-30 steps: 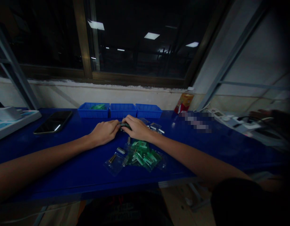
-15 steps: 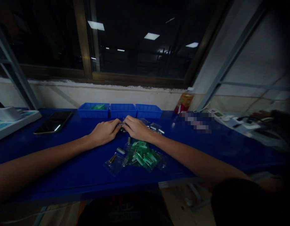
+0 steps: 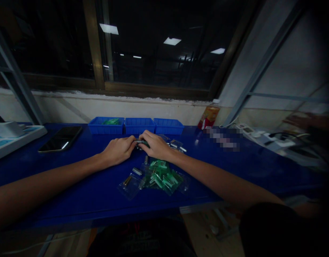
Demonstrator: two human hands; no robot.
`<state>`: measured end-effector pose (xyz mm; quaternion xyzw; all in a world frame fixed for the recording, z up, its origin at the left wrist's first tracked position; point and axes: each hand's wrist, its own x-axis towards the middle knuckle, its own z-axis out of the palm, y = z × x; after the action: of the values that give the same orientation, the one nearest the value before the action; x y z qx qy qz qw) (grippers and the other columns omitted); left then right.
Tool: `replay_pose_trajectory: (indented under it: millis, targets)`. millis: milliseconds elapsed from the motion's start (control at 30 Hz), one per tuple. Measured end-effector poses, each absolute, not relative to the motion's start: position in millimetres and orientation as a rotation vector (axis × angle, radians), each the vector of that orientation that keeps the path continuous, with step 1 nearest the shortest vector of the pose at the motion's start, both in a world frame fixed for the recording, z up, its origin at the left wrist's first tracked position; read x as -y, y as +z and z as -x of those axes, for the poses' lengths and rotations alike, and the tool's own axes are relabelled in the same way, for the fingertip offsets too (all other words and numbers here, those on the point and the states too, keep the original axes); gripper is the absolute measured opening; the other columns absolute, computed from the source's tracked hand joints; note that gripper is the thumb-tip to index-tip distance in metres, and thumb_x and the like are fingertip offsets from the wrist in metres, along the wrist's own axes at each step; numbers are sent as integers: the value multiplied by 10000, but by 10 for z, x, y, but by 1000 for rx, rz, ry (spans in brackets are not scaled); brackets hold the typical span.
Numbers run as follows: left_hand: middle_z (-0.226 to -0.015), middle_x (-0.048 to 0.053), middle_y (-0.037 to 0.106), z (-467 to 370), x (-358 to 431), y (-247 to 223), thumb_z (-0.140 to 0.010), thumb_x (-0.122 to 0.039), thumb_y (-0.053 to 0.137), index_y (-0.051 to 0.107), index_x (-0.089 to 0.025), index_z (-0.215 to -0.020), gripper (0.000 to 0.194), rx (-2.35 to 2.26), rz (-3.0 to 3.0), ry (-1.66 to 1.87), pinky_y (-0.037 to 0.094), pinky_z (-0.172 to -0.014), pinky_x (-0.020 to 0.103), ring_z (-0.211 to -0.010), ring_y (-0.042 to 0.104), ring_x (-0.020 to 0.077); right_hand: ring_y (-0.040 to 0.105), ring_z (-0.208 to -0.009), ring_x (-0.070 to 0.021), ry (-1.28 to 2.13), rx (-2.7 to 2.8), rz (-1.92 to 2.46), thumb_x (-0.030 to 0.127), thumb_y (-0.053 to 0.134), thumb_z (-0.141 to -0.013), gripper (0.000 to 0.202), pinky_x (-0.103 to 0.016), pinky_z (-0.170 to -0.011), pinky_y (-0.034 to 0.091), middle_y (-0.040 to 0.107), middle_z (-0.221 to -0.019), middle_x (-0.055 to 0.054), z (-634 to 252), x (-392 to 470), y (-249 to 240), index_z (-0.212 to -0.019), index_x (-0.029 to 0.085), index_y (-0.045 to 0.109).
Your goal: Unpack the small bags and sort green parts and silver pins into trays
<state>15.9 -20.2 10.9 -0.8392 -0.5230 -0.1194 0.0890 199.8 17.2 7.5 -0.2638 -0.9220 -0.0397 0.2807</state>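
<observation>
Over the middle of the blue table my left hand [image 3: 121,149] and my right hand [image 3: 155,145] meet, fingers closed from both sides on a small, thin grey metal piece [image 3: 139,141]. Its exact kind is too small to make out. Just nearer to me lies a pile of green plastic pieces in clear bags [image 3: 164,175]. Beside the pile are a clear bag with brass-coloured pins [image 3: 128,181] and a short silver metal cylinder [image 3: 137,171]. More silver pieces [image 3: 175,144] in clear film lie right of my right hand, partly hidden by it.
Three blue bins [image 3: 139,126] stand along the wall; the left one holds green pieces [image 3: 111,121]. A phone [image 3: 60,139] and a power strip [image 3: 22,137] lie at left. At right are a bottle [image 3: 209,115] and another power strip [image 3: 268,137] with cables.
My right fingers have shifted slightly, with the thumb lower and more of the small metal piece showing. My left hand has hardly moved.
</observation>
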Motion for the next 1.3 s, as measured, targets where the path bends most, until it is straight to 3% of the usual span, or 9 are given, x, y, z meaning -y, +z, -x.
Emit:
replay_pose_trajectory:
  millis: [467, 933, 1300]
  targets:
    - [-935, 48, 666, -151, 208, 104, -925, -384, 250, 428, -215, -1074, 287, 1528, 2543, -476, 470, -645, 312, -807, 656, 239, 509, -809, -155, -196, 2479, 756, 261, 423, -887, 129, -269, -722, 395, 508, -847, -42, -1988, -183, 62, -884, 169, 513]
    - [-878, 88, 666, -158, 200, 108, -929, -371, 202, 466, -191, -1006, 330, 1576, 2500, -389, 455, -621, 326, -756, 652, 247, 505, -801, -152, -119, 2454, 722, 279, 500, -839, 128, -268, -711, 395, 521, -859, -34, -1991, -152, 86, -921, 180, 499]
    - [-897, 67, 673, -154, 204, 109, -929, -386, 222, 450, -203, -1049, 316, 1570, 2521, -428, 467, -645, 322, -786, 658, 243, 512, -805, -163, -170, 2448, 722, 254, 447, -870, 102, -272, -714, 391, 520, -852, -45, -1988, -161, 77, -899, 177, 509]
